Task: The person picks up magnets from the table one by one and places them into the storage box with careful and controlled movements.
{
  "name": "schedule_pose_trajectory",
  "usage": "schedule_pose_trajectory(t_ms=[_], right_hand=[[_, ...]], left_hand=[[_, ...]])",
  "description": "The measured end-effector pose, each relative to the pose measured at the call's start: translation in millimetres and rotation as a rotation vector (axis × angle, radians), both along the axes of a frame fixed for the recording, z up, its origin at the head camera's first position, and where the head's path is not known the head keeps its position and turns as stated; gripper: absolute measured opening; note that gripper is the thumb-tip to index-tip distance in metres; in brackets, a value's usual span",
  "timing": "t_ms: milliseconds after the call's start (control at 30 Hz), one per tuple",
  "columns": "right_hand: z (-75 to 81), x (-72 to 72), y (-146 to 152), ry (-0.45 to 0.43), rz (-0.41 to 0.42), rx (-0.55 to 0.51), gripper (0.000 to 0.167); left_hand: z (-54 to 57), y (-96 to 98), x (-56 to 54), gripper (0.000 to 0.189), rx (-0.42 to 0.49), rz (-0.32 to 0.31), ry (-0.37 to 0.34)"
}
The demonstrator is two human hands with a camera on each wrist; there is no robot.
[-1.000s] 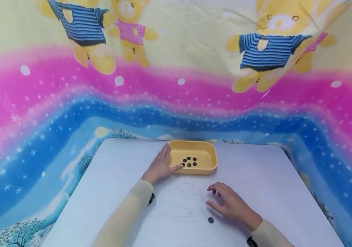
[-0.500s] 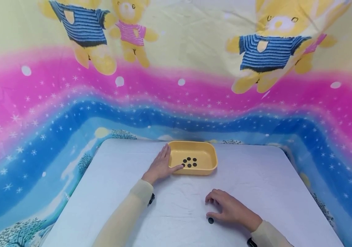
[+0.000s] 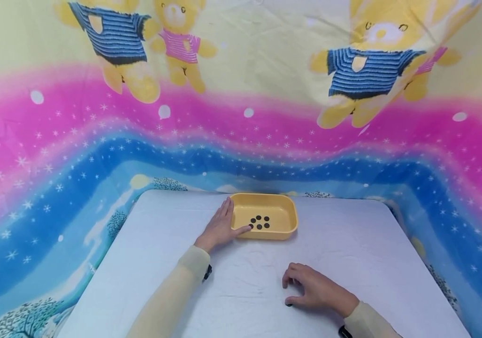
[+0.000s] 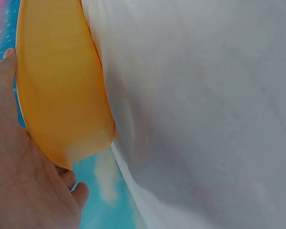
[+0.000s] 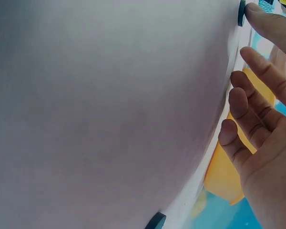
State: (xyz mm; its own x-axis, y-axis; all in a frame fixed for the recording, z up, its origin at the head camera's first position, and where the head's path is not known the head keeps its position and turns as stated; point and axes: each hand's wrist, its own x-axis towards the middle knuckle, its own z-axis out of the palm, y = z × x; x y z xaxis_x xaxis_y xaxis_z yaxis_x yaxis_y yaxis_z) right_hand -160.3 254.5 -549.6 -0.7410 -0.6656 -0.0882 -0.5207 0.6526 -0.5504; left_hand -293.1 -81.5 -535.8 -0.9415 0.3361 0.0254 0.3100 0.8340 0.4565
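A yellow rectangular plastic tray [image 3: 285, 233] stands at the far side of the table, with several small black discs [image 3: 266, 218] lying on its floor. My left hand [image 3: 218, 226] rests against the tray's left end, fingers straight along the side, thumb over the front rim; in the left wrist view the hand [image 4: 31, 167] touches the outer wall. Nearer the front, my right hand [image 3: 312, 286] is low over the table. Its thumb touches a small black disc [image 5: 241, 13], mostly covered in the head view. The other fingers [image 5: 238, 102] are loosely bent and apart from it.
Another black disc [image 5: 156, 221] lies on the white-covered table [image 3: 241, 291], near the bottom of the right wrist view. A cloth printed with bears and snowflakes [image 3: 249, 141] rises close behind the tray and around the table's sides.
My right hand has come down and slightly nearer, and its thumb now covers most of the black disc that lay in plain sight. The left hand and tray stay put.
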Motion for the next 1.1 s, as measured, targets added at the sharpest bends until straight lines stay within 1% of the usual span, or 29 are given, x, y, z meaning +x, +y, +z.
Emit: schedule_pose_trajectory(t_ms=[133, 367, 433, 600, 800, 1100], right_hand=[[-1.1, 0.8, 1.0, 0.008, 0.024, -0.013, 0.025], [-4.7, 2.1, 1.6, 0.078, 0.087, -0.054, 0.019], [-4.7, 2.2, 1.5, 0.077, 0.095, -0.062, 0.018], [-1.8, 3.0, 1.3, 0.045, 0.079, -0.041, 0.017], [-3.5, 3.4, 3.2, 0.059, 0.095, -0.038, 0.019], [-4.3, 4.4, 5.4, 0.015, 0.105, -0.043, 0.018]], left_hand=[[0.4, 0.0, 0.5, 0.12, -0.002, 0.0, -0.001], [0.3, 0.4, 1.5, 0.124, -0.014, 0.004, -0.004], [0.1, 0.6, 1.0, 0.125, -0.012, 0.005, -0.002], [2.5, 0.7, 1.2, 0.126, -0.007, 0.005, -0.007], [4.3, 0.3, 1.6, 0.129, -0.018, -0.001, -0.016], [3.8, -0.7, 1.7, 0.13, -0.018, 0.0, -0.019]])
